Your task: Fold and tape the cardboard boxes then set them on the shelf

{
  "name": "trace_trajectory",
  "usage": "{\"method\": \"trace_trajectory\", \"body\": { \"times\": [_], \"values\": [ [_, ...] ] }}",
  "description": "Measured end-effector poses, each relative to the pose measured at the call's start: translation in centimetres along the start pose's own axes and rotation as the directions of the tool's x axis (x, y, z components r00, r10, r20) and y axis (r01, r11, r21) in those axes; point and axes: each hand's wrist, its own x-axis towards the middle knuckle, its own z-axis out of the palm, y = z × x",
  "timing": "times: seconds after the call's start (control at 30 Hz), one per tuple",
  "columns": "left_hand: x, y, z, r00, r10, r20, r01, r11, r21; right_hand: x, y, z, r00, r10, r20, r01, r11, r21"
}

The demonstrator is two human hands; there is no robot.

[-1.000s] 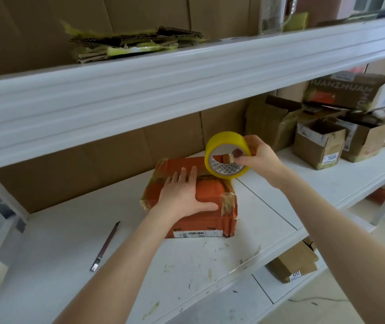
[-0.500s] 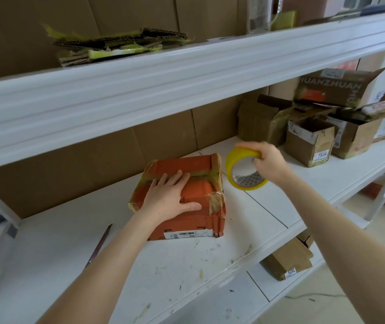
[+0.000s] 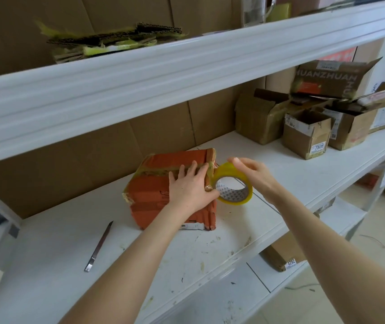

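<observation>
Orange box (image 3: 154, 190): I'm pinning it under my flat left hand (image 3: 190, 185), right hand (image 3: 254, 175) gripping tape (image 3: 233, 201); pulling it taut seems wise.

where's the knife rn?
Head view: the knife lies flat on the white shelf, left of the orange box and slightly nearer the camera, apart from it.

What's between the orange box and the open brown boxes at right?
Head view: the yellow tape roll, gripped by the right hand, beside the orange box; then bare shelf up to the brown boxes.
</observation>
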Motion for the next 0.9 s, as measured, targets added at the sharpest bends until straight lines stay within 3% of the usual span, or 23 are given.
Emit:
{"method": "trace_trajectory", "body": {
  "times": [0.17,0.33,0.43,0.53,0.73,0.9],
  "values": [
    [-0.4,-3.3,-0.7,0.994,0.070,0.079,-0.071,0.997,0.014,0.5,-0.8,1.9,0.985,0.157,0.066,-0.153,0.986,-0.060],
    [-0.8,-4.5,-0.5,0.988,0.111,0.104,-0.111,0.994,-0.009,0.7,-1.2,2.0,0.979,0.202,-0.032,-0.204,0.973,-0.103],
    [-1.1,-5.2,-0.5,0.988,0.125,0.088,-0.122,0.992,-0.044,0.4,-0.4,2.3,0.976,0.217,-0.037,-0.219,0.944,-0.247],
    [-1.1,-5.6,-0.6,0.986,0.145,0.076,-0.142,0.988,-0.054,0.0,0.9,3.2,0.966,0.247,-0.078,-0.259,0.923,-0.283],
    [-2.0,-6.5,0.5,0.982,0.123,-0.146,-0.135,0.988,-0.075,0.6,1.6,5.0,0.962,0.204,-0.183,-0.257,0.902,-0.346],
    [-4.6,-7.2,1.0,0.957,0.043,-0.288,-0.075,0.992,-0.100,0.9,1.6,6.7,0.945,0.216,-0.246,-0.275,0.932,-0.236]
  ]
}}
